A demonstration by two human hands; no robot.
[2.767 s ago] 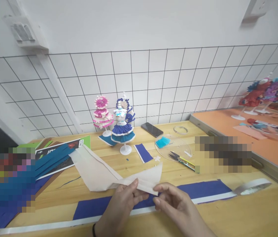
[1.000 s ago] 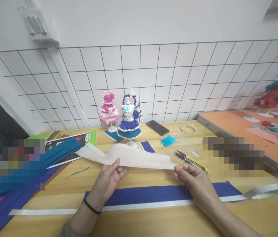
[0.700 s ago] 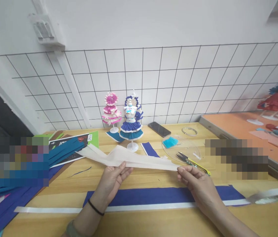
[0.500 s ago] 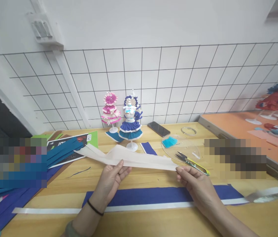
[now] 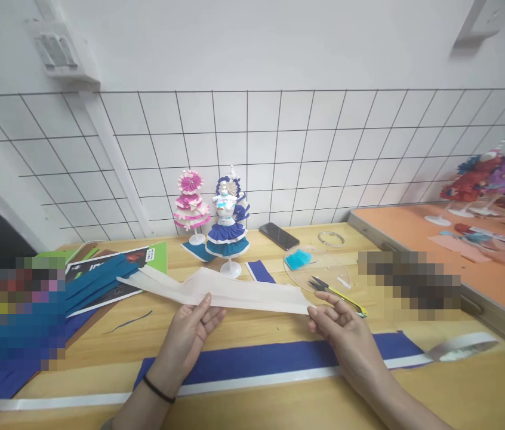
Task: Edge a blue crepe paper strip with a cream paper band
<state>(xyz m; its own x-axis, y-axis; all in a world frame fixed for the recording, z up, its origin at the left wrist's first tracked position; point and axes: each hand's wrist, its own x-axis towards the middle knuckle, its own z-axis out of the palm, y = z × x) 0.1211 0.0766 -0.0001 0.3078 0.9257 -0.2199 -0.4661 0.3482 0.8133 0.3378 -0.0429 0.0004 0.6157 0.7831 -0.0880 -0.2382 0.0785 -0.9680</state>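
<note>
A long strip of white crepe paper (image 5: 243, 294) is stretched above the table between my two hands. My left hand (image 5: 199, 327) pinches its lower edge near the middle, thumb on top. At the right end, my right hand (image 5: 335, 319) grips the corner between thumb and finger, its index finger lifted. Below lies a dark blue paper strip (image 5: 270, 358) with white tape (image 5: 252, 382) along its near edge. That tape runs out to the left and ends at a tape roll (image 5: 467, 347) standing on the right. Both forearms cross over the blue strip.
Yellow-handled thread snips (image 5: 342, 295) lie beside a clear round plate (image 5: 288, 272) with turquoise paper pieces (image 5: 298, 259). Behind stand a dress form in a blue skirt (image 5: 228, 239), a pink one (image 5: 191, 209) and a phone (image 5: 279, 236). Teal paper strips (image 5: 100, 278) lie left; an orange board (image 5: 396, 230) lies right.
The view has shifted slightly to the right. My right index finger has lifted off the white paper, while the thumb still grips its corner. My left hand keeps its hold.
</note>
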